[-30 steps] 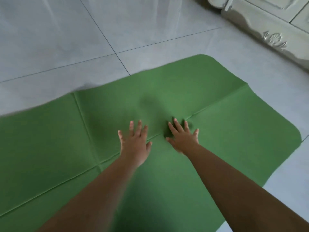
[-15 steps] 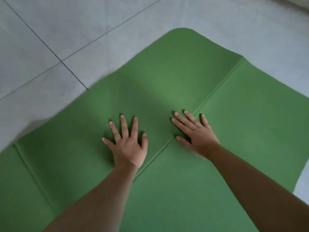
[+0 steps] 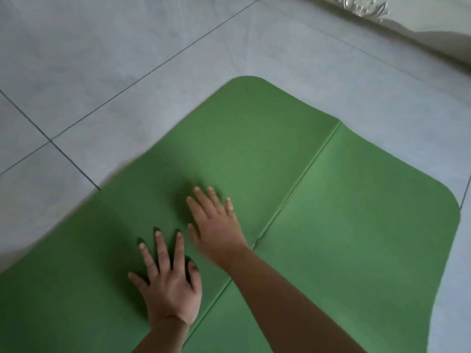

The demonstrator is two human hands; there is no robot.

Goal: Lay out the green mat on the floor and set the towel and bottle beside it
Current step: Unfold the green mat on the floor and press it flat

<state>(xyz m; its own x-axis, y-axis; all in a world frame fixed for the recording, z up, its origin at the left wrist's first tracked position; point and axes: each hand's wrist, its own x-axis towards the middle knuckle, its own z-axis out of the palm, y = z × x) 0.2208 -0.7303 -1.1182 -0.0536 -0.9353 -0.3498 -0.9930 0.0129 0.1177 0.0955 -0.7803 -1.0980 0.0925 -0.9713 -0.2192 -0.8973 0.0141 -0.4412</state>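
Green mat (image 3: 331, 225) is lying unfolded on the floor (image 3: 127, 59), near corner rounded, far L edge looking a bit lifted/blurred, can't tell for sure.

Change vs 0.5 s ago: R hand (image 3: 216, 225) is sliding off the fold line (image 3: 305, 169) and moving L/fwd onto the far panel, now sitting just ahead of L hand (image 3: 169, 289), almost touching it. It's motion-blurred. L hand is staying put. Both grips are released: fingers straight, palms pressing flat on mat, grasping nothing. Cam is also tilting up, so carved white furniture (image 3: 407, 16) is showing again top R.

Meaning, prob: person is smoothing the mat, working out creases. Lay-out step is nearly done; towel + bottle step isn't started yet.

Counts:
- mat: 1
- hands: 2, both on mat
- fold lines plainly showing: 1, running diag under R forearm
- towel: 0 in view
- bottle: 0 in view
- furniture pcs: 1, partly cropped
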